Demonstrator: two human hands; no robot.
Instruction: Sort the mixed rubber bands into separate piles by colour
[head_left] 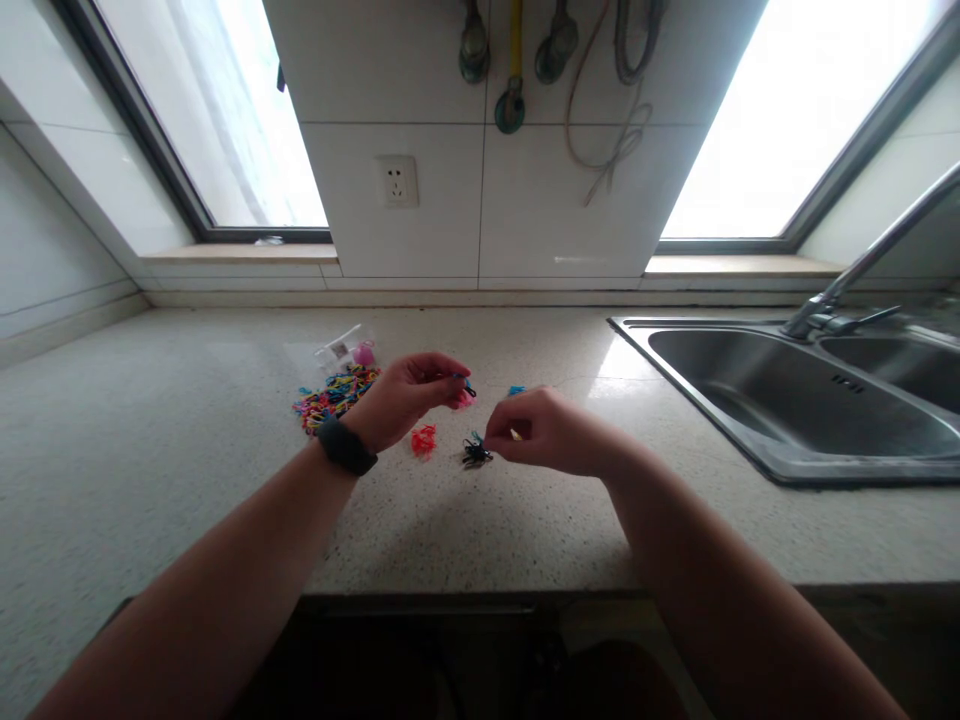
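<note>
My left hand (420,388), with a dark band around its wrist, is raised above the counter. Its fingers pinch a few small rubber hair bands (470,390), a black one among them. Over a small pile of black hair bands (475,455), my right hand (546,430) has its thumb and fingertips pressed together; what they hold, if anything, is too small to tell. Between the hands lies a pile of red hair bands (424,441). Some blue bands (516,390) show behind my right hand, which partly hides them. Left of my left hand spreads a mixed multicoloured heap of bands (328,397).
A clear plastic bag (343,346) with a pink piece lies behind the mixed heap. The speckled counter (480,545) ends at a front edge near me. To the right is a steel sink (750,400) with a faucet (847,285). A tiled wall with a socket (397,181) stands behind.
</note>
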